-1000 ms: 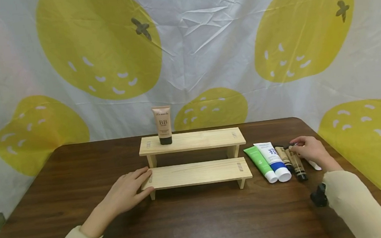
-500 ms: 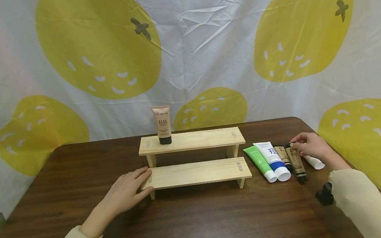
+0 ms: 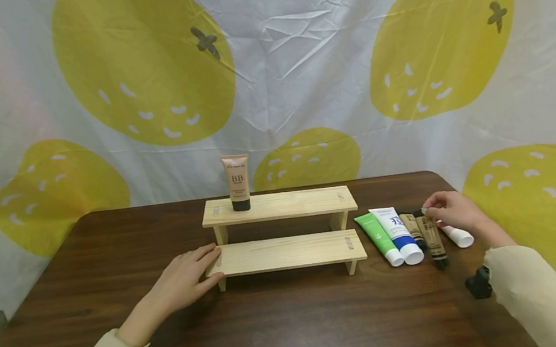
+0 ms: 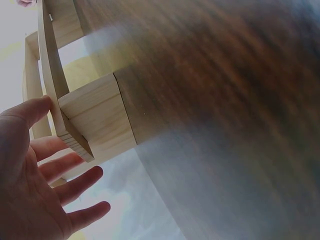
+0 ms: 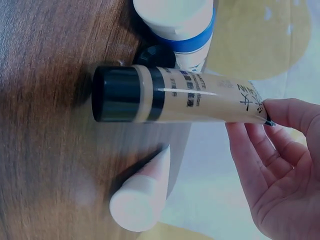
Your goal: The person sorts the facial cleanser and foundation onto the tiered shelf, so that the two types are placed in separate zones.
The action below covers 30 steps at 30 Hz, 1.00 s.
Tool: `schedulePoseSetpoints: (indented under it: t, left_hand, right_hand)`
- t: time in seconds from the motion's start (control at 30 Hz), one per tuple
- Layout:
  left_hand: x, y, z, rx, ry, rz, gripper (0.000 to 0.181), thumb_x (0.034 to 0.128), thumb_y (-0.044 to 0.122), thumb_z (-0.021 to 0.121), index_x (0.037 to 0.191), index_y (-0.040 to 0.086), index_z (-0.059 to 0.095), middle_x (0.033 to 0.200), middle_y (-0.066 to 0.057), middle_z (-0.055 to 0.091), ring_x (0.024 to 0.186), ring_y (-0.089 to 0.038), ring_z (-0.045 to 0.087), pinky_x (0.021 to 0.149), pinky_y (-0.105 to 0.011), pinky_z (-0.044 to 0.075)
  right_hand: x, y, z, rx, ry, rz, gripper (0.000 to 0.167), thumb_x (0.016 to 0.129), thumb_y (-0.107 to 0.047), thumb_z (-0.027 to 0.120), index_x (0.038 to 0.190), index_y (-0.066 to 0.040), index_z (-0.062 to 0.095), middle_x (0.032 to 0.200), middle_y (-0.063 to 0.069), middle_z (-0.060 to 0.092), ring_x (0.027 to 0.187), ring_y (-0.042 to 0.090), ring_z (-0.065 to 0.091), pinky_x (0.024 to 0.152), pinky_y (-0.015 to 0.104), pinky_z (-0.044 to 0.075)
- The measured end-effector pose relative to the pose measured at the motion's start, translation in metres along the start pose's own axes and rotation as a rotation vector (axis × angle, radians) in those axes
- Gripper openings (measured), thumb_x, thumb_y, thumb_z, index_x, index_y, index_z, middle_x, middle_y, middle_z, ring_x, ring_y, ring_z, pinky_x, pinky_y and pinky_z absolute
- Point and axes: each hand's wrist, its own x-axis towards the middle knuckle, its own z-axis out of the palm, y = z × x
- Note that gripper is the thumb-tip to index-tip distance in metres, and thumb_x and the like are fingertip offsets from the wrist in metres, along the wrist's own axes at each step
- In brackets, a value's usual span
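My right hand (image 3: 452, 213) pinches a beige squeeze tube with a black cap (image 5: 200, 96) by its flat crimped end, between thumb and fingers. The cap end points toward the person, low over the table. My left hand (image 3: 187, 276) touches the left end of the lower tier of a wooden two-step rack (image 3: 286, 252); in the left wrist view its fingers are spread and fairly straight against the board. A BB cream tube (image 3: 238, 182) stands on its black cap on the upper tier, toward the left.
Left of the held tube lie a smaller beige tube (image 3: 412, 228), a white tube with a blue band (image 3: 397, 234) and a green tube (image 3: 379, 239). A white tube (image 3: 458, 235) lies to its right. Behind the brown table (image 3: 304, 323) hangs a lemon-patterned cloth (image 3: 299, 81).
My right hand has shifted slightly right and up with the beige tube's end pinched, and more of the white tube beside it shows. The left hand and rack stay put.
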Motion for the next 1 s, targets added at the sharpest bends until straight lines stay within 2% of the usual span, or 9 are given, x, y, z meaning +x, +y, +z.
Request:
schedulePoseSetpoints:
  t: [0.33, 0.53, 0.7, 0.9, 1.0]
  left_hand:
    - [0.000, 0.001, 0.000, 0.002, -0.011, 0.003, 0.053, 0.0866, 0.036, 0.055, 0.125, 0.000, 0.049, 0.123, -0.017, 0.047, 0.106, -0.033, 0.049, 0.083, -0.051, 0.038]
    - [-0.001, 0.000, 0.000, -0.011, 0.009, 0.007, 0.054, 0.0866, 0.038, 0.054, 0.124, -0.001, 0.050, 0.122, -0.018, 0.048, 0.105, -0.034, 0.049, 0.082, -0.052, 0.037]
    - [-0.001, 0.000, 0.000, -0.003, 0.043, 0.029, 0.054, 0.0868, 0.041, 0.053, 0.121, -0.001, 0.052, 0.119, -0.019, 0.050, 0.102, -0.034, 0.051, 0.079, -0.051, 0.039]
    - [-0.001, -0.001, 0.001, -0.005, 0.017, 0.012, 0.053, 0.0864, 0.037, 0.055, 0.124, -0.001, 0.050, 0.122, -0.019, 0.048, 0.104, -0.034, 0.049, 0.081, -0.051, 0.038]
    - [-0.001, -0.001, 0.001, 0.003, 0.002, 0.004, 0.052, 0.0863, 0.035, 0.056, 0.125, 0.000, 0.049, 0.123, -0.018, 0.048, 0.105, -0.033, 0.049, 0.082, -0.051, 0.038]
  right_hand:
    - [-0.001, -0.006, -0.002, 0.001, -0.050, -0.068, 0.015, 0.085, -0.005, 0.052, 0.091, 0.008, 0.057, 0.078, 0.010, 0.056, 0.070, 0.024, 0.055, 0.059, 0.033, 0.050]
    - [-0.004, -0.013, -0.005, 0.009, -0.050, -0.126, 0.013, 0.087, -0.003, 0.051, 0.091, 0.009, 0.055, 0.078, 0.011, 0.055, 0.071, 0.024, 0.053, 0.058, 0.030, 0.050]
    - [-0.005, -0.014, -0.009, 0.008, -0.025, -0.172, 0.012, 0.087, -0.002, 0.051, 0.091, 0.009, 0.054, 0.080, 0.012, 0.056, 0.069, 0.019, 0.054, 0.059, 0.030, 0.050]
    - [-0.005, -0.017, -0.020, -0.028, 0.034, -0.242, 0.013, 0.088, -0.004, 0.051, 0.090, 0.008, 0.055, 0.079, 0.012, 0.057, 0.066, 0.018, 0.056, 0.057, 0.029, 0.048]
    - [-0.007, -0.022, -0.026, -0.068, 0.063, -0.244, 0.013, 0.087, -0.007, 0.052, 0.091, 0.005, 0.056, 0.078, 0.010, 0.057, 0.065, 0.018, 0.055, 0.055, 0.028, 0.045]
